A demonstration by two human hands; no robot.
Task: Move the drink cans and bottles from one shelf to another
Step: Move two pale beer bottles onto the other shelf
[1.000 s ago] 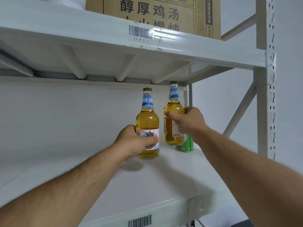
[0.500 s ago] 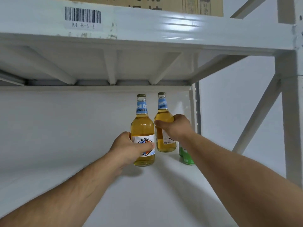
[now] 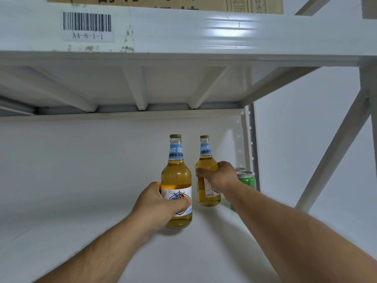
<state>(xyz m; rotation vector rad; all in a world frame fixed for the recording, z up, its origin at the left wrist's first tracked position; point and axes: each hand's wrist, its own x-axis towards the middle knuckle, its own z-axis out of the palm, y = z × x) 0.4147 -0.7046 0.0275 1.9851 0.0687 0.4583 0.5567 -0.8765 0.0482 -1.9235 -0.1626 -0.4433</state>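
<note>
Left hand (image 3: 161, 203) and right hand (image 3: 219, 178) each grasp an amber bottle; judged best kept upright, the far bottle (image 3: 206, 168) clear of the green cans (image 3: 246, 179) at right, the near bottle (image 3: 176, 180) level.

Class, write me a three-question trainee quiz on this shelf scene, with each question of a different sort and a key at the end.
1. True or false: the left hand grips the nearer amber glass bottle.
2. What does the right hand grip?
3. The green metal can stands: A) left of both bottles, B) right of them, C) on the upper shelf.

Key: 1 true; 2 the farther amber glass bottle; 3 B.
</note>
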